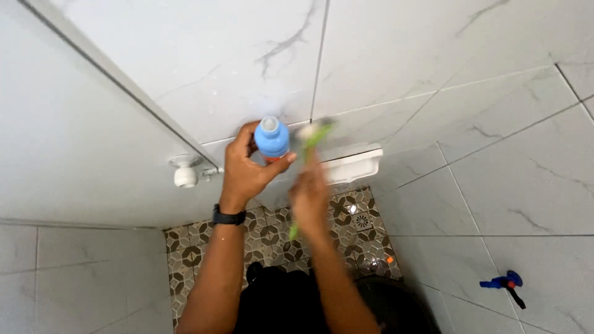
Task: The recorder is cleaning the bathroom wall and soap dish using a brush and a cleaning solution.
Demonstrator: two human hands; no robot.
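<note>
Head view: looked down into a tiled bathroom corner. Large glossy white marble-look wall tiles [482, 154] w/ grey veins and thin grout lines, filled most of frame. Patterned floor [272, 238] below, brown/cream geometric tiles w/ a small square drain [362, 221]. Plain white door panel [68, 136] at left, smooth, matte. White rectangular soap dish [352, 162] fixed to wall, prob. plastic, just beyond both hands. Left hand [246, 172] raised toward wall, grip wrapped round a blue plastic bottle [271, 137], cylindrical, cap end pointed at camera; held up near tile seam, apparently to keep it close by the brush. Black band at the wrist [228, 217]. Right hand [310, 196] motion-blurred, grip closed round a slim green-handled brush [309, 145], pale head up against tile near bottle; blur suggested scrubbing. Small white round knob [185, 173] on wall left of bottle. Blue sprayer fitting [502, 283] w/ black tip, well apart, lower right.
</note>
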